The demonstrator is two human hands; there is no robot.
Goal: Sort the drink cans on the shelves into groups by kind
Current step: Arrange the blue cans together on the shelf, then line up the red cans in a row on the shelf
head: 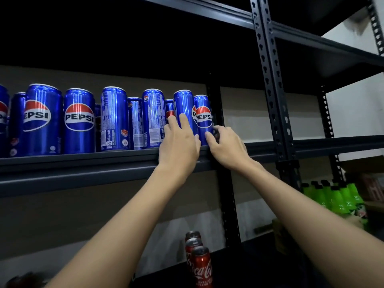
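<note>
Several blue Pepsi cans [78,121] stand in a row on the dark metal shelf [83,163]. My left hand [178,142] rests with straight fingers against a blue can [184,104] near the row's right end. My right hand [226,146] curls its fingers and thumb round the base of the rightmost Pepsi can [202,113], beside the shelf's black upright. Three red Coca-Cola cans [200,265] stand in a line on the shelf below.
A perforated black post [272,84] divides this bay from the bay on the right. Green bottles [336,196] stand low on the right with cardboard boxes behind them. A higher shelf board [187,5] runs overhead.
</note>
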